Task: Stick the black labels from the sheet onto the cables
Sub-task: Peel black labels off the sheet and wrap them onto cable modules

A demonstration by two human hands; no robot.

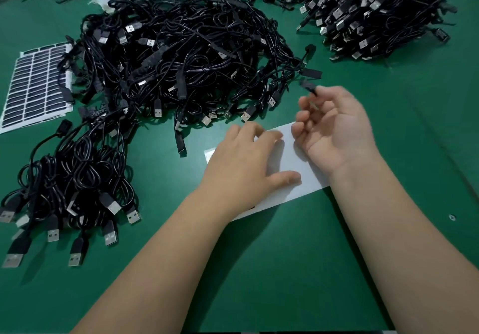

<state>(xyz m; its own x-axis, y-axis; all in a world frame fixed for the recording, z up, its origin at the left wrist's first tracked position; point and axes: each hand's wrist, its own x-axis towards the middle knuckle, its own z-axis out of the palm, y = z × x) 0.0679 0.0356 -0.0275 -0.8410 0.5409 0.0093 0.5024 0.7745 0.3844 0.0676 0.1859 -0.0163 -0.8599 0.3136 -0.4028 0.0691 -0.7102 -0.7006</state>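
Green matting [298, 269] is lying under your left hand [243, 162], flattening the sheet [290, 178]. Your right hand [334, 129] is pinching a black label [308, 86] above it; curling could foul its glue.

green table [285, 269], cable heaps [181, 56], label sheets [33, 85]

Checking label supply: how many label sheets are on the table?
2: one full sheet of black labels at far left, and one white sheet under the left hand. Cables may hide others.
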